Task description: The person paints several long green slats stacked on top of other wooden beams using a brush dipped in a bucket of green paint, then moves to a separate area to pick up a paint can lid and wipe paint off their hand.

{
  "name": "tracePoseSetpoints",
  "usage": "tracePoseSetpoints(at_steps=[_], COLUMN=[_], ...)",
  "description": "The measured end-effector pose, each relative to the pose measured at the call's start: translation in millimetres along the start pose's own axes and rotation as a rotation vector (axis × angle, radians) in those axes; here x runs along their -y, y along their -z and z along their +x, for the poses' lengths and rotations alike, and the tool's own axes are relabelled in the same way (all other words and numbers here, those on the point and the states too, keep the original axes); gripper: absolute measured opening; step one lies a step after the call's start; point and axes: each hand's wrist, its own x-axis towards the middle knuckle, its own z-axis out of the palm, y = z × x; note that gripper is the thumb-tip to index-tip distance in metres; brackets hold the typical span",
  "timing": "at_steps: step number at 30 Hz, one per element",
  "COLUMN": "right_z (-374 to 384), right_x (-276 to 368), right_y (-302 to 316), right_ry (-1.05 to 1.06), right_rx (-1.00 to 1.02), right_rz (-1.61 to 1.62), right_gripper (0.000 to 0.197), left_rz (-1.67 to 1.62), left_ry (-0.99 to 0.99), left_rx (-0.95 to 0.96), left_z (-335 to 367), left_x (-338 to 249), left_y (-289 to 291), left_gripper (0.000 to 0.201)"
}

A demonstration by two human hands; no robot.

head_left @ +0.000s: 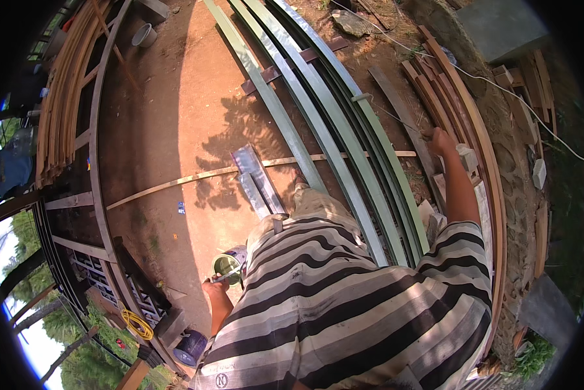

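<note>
My right hand (440, 142) is closed round the grip of a paint roller (363, 97), its thin rod reaching left. The roller's head lies against the outermost of several long metal beams (328, 146). Pale green coats some faces of these beams, while others look bare and silvery. Low on the left, my left hand (216, 286) is closed on the handle of a paint bucket (220, 264) with light green paint inside. The bucket hangs beside my left leg, and part of it is hidden by my shirt.
Dark crosspieces (268, 74) and a thin wooden strip (207, 173) lie under the beams. Short metal pieces (252, 170) rest on the dirt by my feet. Timber (477, 140) lines the right; a wooden frame (98, 130) and stacked boards (61, 97) stand left, with a white bucket (145, 36) beyond.
</note>
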Motion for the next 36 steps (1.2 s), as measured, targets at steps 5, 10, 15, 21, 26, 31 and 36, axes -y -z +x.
tracePoseSetpoints(at_steps=[5,10,15,21,26,31,36], right_z=[42.9,66.1,-10.8,-128.0,-193.6,-235.2,-242.7], right_x=[72.3,60.3,62.3,103.8,138.9,190.5,226.2], right_y=[29.5,19.2,51.1,113.4,160.1,194.1,197.6], right_ry=[0.014,-0.084,0.100,0.159,0.094,-0.021,0.091], right_rx=[-0.013,-0.083,-0.107,-0.104,-0.054,-0.064,-0.128], right_rz=[0.028,0.051,0.207,0.442,0.444,0.296,0.143], right_gripper=[0.044,0.039,0.042,0.041,0.042,0.036,0.038], left_rz=[0.141,0.262,0.373,0.698,0.853,0.785,0.861], left_ry=[-0.221,-0.346,-0.387,-0.320,-0.250,-0.183,-0.105], left_rx=[0.211,0.425,0.720,0.768,0.827,0.861,0.898], left_z=[-40.9,-132.4,-193.5,-221.9,-232.5,-207.7,-200.0], left_x=[-7.8,2.6,20.9,99.8,189.9,275.5,322.4], left_y=[-85.6,-181.2,-273.4,-378.0,-427.9,-442.7,-433.7], left_gripper=[0.024,0.024,0.022,0.021,0.018,0.015,0.017])
